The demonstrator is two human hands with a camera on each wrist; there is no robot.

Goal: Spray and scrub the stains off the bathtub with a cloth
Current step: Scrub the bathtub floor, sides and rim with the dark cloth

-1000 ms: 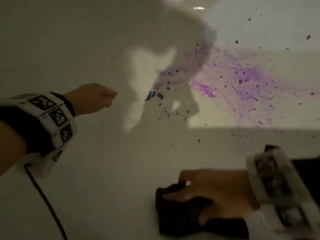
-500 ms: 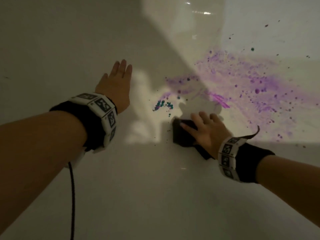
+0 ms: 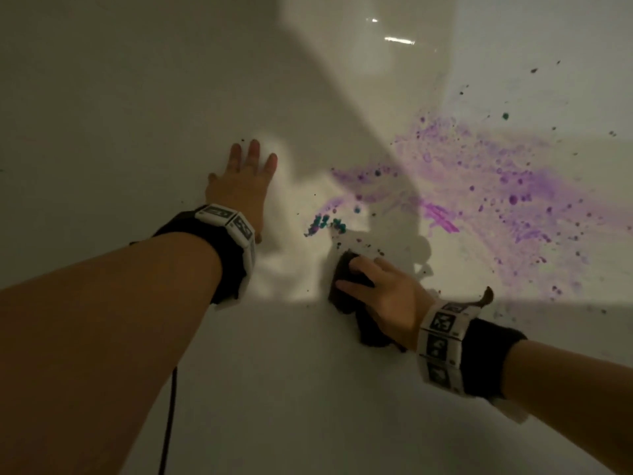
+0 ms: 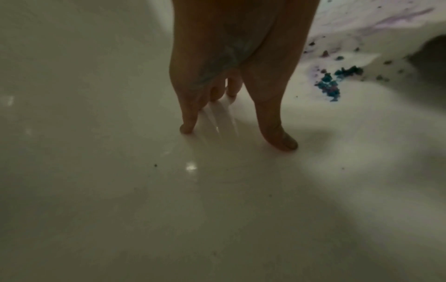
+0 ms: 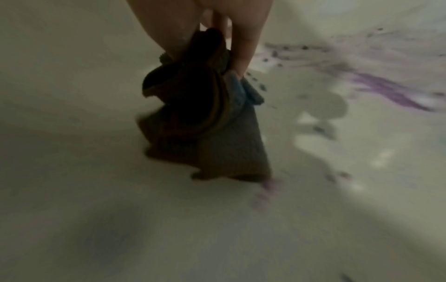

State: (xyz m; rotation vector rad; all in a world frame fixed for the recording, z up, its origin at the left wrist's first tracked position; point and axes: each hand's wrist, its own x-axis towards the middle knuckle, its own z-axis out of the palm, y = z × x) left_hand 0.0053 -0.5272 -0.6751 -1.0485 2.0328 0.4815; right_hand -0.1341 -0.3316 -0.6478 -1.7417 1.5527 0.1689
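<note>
The white bathtub (image 3: 137, 97) carries a wide purple stain (image 3: 496, 186) with dark specks at the right and a small teal clump (image 3: 325, 224) near the middle. My left hand (image 3: 245, 173) lies flat on the tub left of the teal clump (image 4: 333, 84), with straight fingers (image 4: 188, 122) touching the surface and holding nothing. My right hand (image 3: 380, 289) grips a bunched dark cloth (image 3: 344, 286) and presses it to the tub just below the teal clump. In the right wrist view the cloth (image 5: 212, 133) hangs bunched between thumb and fingers, with the purple stain (image 5: 391, 91) to its right.
A black cable (image 3: 169, 423) hangs from my left wrist band across the lower left. Shadow covers the left and bottom of the tub, while a lit patch falls on the stained area. Scattered dark specks (image 3: 534, 70) reach the upper right wall.
Both arms have reached forward into the tub. The left hand went from a raised fist to flat on the surface. The right hand slid the cloth up towards the teal clump.
</note>
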